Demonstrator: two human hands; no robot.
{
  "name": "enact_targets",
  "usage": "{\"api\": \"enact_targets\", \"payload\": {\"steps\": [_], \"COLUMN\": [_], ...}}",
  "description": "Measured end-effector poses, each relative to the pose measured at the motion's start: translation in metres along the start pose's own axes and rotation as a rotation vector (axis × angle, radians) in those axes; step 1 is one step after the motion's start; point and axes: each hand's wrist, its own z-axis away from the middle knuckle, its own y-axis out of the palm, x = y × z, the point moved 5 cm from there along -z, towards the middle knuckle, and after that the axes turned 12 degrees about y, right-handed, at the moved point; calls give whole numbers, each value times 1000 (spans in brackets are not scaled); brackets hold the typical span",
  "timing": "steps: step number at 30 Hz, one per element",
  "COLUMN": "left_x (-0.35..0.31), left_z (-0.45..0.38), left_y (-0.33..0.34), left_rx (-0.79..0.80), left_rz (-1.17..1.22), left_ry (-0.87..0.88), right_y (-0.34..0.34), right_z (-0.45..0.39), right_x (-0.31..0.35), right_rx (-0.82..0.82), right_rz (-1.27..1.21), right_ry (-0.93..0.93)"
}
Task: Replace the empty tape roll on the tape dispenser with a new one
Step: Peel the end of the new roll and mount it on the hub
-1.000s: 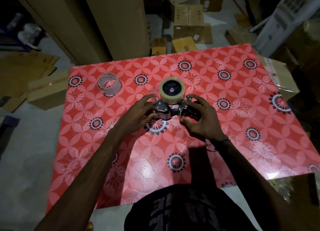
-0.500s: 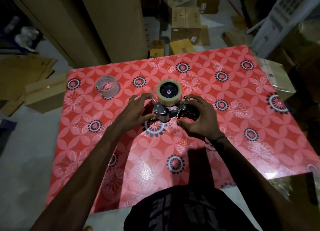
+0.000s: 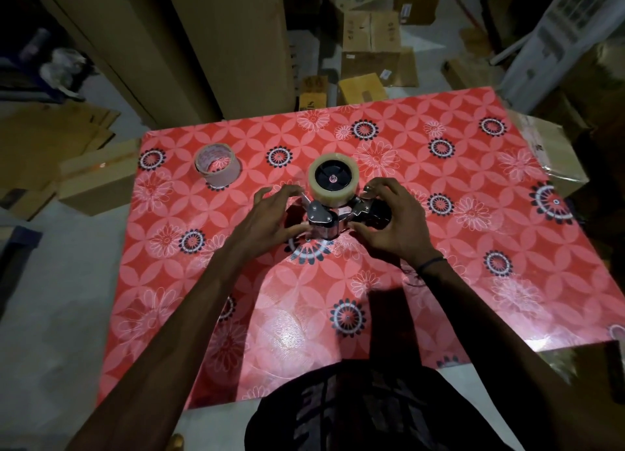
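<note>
A metal tape dispenser (image 3: 323, 219) lies on its side at the middle of the red flowered table (image 3: 439, 247). A full clear tape roll (image 3: 333, 183) sits on its black hub. My left hand (image 3: 270, 217) touches the dispenser's left side at the roller, fingers spread. My right hand (image 3: 389, 220) curls around the dark handle on the right. An empty cardboard tape core (image 3: 218, 164) stands apart at the table's back left.
Cardboard boxes (image 3: 370, 48) are stacked on the floor behind the table. A tall cardboard panel (image 3: 216, 44) leans at the back left. A flat box (image 3: 98, 176) sits by the left edge, a wrapped box (image 3: 554, 159) by the right edge.
Both hands stay on the dispenser; my left fingers have shifted a little along its left side. The view has shifted slightly.
</note>
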Motion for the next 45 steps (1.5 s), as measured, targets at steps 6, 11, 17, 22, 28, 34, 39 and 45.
{"api": "enact_targets", "payload": {"steps": [6, 11, 17, 22, 28, 34, 39, 45], "left_x": [-4, 11, 10, -10, -30, -27, -31, -33], "left_z": [9, 21, 44, 40, 16, 3, 1, 2], "left_y": [2, 8, -3, 15, 28, 32, 28, 27], "left_rx": [6, -74, -506, -593, -561, -487, -521, -553], "left_rz": [24, 121, 344, 417, 368, 282, 308, 332], "left_ry": [-35, -161, -372, -495, -607, -671, -675, -730], "right_y": [-3, -10, -15, -16, -13, -10, -10, -12], "right_z": [-7, -10, -21, -28, -39, -54, -58, -64], "right_x": [-6, -10, -16, -25, -24, -25, -19, -9], "right_rx": [92, 113, 113, 154, 398, 502, 551, 698], "right_rz": [-114, -260, -339, -248, -72, -60, -41, 88], "right_ry": [23, 135, 308, 402, 455, 480, 493, 559]}}
